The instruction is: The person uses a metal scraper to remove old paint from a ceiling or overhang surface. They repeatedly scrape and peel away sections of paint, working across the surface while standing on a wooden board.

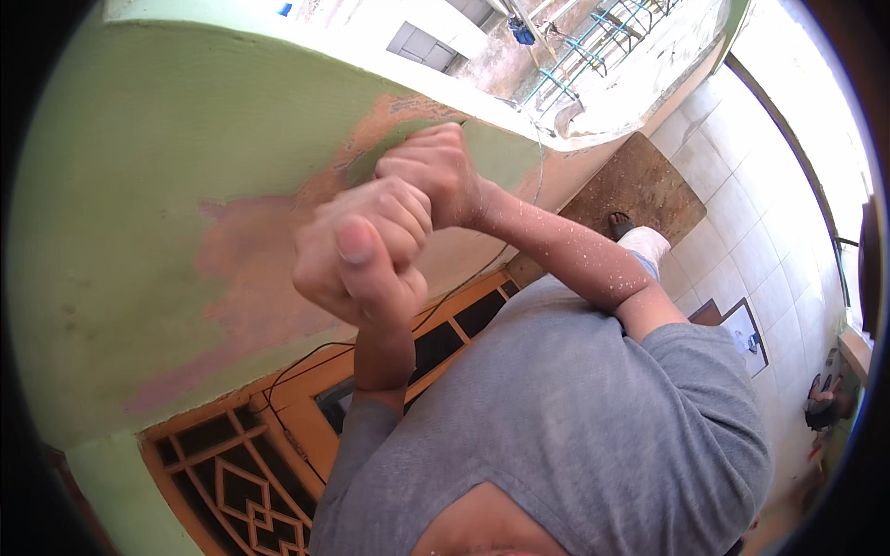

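My left hand [361, 250] is curled into a fist with its thumb towards me. Just beyond it, partly overlapped by it, my right hand [431, 174] is also curled. A small dark tip shows past the right hand's knuckles; whether either hand grips something is hidden. Both hands are in front of a green painted wall [153, 139], whose paint is gone in orange and pinkish patches [257, 257]. Whitish specks dot my right forearm. I wear a grey T-shirt.
A thin cable [480, 274] hangs along the wall by an orange door frame with a grille [243, 486]. My sandalled foot [620, 224] is on a brown board [643, 181] over pale floor tiles [744, 229]. Another person [824, 406] is at the far right. Teal metal frames [570, 66] lie beyond the ledge.
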